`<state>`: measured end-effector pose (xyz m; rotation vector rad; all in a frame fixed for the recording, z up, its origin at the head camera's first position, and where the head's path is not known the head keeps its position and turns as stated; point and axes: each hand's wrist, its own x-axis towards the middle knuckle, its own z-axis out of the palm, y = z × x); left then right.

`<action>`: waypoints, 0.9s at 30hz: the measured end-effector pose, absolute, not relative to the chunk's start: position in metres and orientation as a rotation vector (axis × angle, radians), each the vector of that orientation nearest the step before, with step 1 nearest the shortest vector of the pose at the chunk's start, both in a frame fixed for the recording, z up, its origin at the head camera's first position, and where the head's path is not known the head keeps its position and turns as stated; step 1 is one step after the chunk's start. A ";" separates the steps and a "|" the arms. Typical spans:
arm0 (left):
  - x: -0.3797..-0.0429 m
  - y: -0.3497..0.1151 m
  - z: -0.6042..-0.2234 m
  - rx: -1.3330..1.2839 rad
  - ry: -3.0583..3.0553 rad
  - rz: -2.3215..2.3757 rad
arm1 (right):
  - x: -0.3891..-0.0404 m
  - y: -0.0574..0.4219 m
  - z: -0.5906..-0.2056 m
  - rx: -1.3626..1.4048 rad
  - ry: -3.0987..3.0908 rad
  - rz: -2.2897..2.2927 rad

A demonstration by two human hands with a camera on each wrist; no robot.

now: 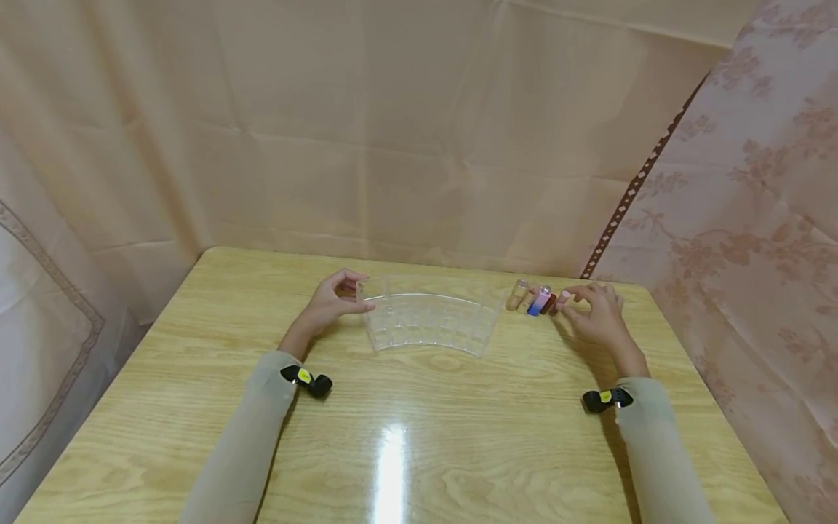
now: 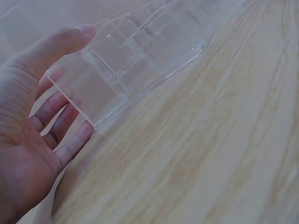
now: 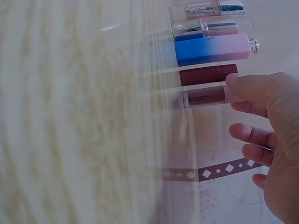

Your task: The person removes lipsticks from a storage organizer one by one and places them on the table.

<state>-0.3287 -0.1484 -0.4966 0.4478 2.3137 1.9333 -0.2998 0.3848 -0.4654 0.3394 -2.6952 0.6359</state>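
A clear acrylic organizer (image 1: 428, 320) with a curved front and several compartments stands on the table. My left hand (image 1: 335, 297) holds its left end, thumb (image 2: 70, 41) over the top edge and fingers behind the clear wall. To the right, several lip tubes stand in a short row. My right hand (image 1: 597, 313) pinches the pale cap of the nearest-right lip gloss tube (image 3: 206, 96) between thumb and index finger; the other fingers are loosely bent. Beside it are a dark red tube (image 3: 205, 75), a blue-and-pink lipstick (image 3: 212, 50) and clear-cased tubes (image 3: 215, 29).
The wood-grain table (image 1: 458, 437) reaches back to a beige curtain (image 1: 419, 145). A floral cloth (image 1: 753, 218) with a brown patterned border hangs along the right side. Black wrist cameras (image 1: 319, 386) sit on both sleeves.
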 end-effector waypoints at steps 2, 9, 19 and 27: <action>-0.329 -0.149 -0.497 0.442 2.315 1.933 | -0.300 0.383 -0.466 0.342 -2.697 0.644; -0.328 -0.150 -0.498 0.441 2.297 1.922 | -0.298 0.380 -0.464 0.332 -2.693 0.713; -0.318 -0.146 -0.480 0.443 2.270 1.930 | -0.298 0.377 -0.456 0.325 -2.638 0.793; -0.312 -0.147 -0.471 0.442 2.255 1.947 | -0.297 0.375 -0.450 0.350 -2.619 0.788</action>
